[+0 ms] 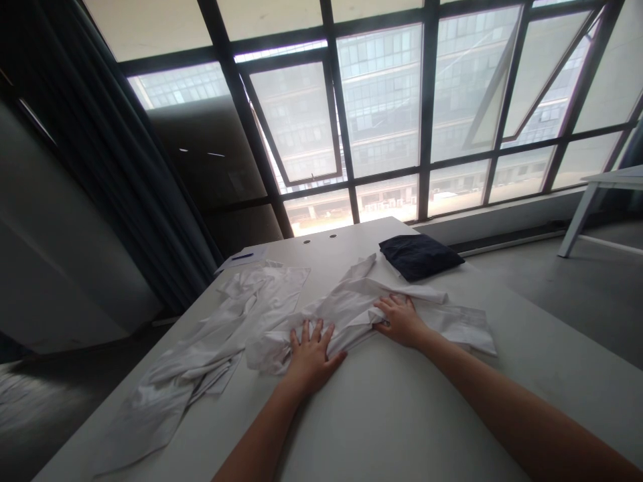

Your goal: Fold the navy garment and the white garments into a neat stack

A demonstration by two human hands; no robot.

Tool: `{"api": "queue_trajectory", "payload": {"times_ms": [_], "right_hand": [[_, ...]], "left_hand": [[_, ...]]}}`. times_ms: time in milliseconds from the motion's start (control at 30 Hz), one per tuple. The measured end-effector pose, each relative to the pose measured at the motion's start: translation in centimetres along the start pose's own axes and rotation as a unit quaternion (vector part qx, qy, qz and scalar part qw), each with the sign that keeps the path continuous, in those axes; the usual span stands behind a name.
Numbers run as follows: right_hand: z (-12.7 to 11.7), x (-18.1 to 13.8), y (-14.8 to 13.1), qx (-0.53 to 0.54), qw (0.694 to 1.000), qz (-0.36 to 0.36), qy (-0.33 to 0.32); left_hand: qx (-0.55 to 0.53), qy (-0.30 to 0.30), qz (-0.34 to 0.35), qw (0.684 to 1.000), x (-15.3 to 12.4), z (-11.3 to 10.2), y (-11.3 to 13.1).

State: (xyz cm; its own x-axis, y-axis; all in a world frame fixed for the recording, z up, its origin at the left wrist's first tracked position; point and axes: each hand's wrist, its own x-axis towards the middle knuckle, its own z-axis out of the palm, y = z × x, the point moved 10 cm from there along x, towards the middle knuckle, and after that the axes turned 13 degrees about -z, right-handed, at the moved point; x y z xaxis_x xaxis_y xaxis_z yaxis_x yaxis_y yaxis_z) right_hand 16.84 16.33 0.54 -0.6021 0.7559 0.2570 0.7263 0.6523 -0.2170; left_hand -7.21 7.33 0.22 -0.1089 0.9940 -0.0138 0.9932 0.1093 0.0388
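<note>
A crumpled white garment (351, 301) lies across the middle of the white table (402, 415). My left hand (311, 355) rests flat on its near left part, fingers spread, so it is open. My right hand (399, 320) lies on the garment's middle with the fingers curled into the cloth, gripping a fold. A second white garment (211, 355) lies spread out to the left of my hands, reaching toward the table's left edge.
A folded dark blue cloth (419, 256) sits at the table's far side. A sheet of paper with a blue pen (242, 256) lies at the far left corner. Large windows stand beyond, a dark curtain (125, 167) at left, another white table (603, 184) at right.
</note>
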Motion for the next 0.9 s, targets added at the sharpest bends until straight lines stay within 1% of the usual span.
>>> {"api": "queue_trajectory", "payload": {"times_ms": [200, 567, 733, 900], "right_hand": [[0.17, 0.11, 0.14, 0.004, 1.0, 0.004, -0.009], [-0.14, 0.04, -0.16, -0.002, 1.0, -0.005, 0.0], [-0.11, 0.06, -0.13, -0.003, 1.0, -0.005, -0.002], [-0.09, 0.02, -0.09, -0.002, 1.0, -0.002, -0.006]], "left_hand": [[-0.005, -0.005, -0.001, 1.0, -0.15, -0.09, 0.05], [-0.008, 0.005, 0.005, 1.0, 0.06, 0.1, -0.03], [0.002, -0.002, -0.001, 1.0, 0.02, 0.18, -0.06], [0.013, 0.004, 0.001, 1.0, -0.04, 0.06, 0.0]]}}
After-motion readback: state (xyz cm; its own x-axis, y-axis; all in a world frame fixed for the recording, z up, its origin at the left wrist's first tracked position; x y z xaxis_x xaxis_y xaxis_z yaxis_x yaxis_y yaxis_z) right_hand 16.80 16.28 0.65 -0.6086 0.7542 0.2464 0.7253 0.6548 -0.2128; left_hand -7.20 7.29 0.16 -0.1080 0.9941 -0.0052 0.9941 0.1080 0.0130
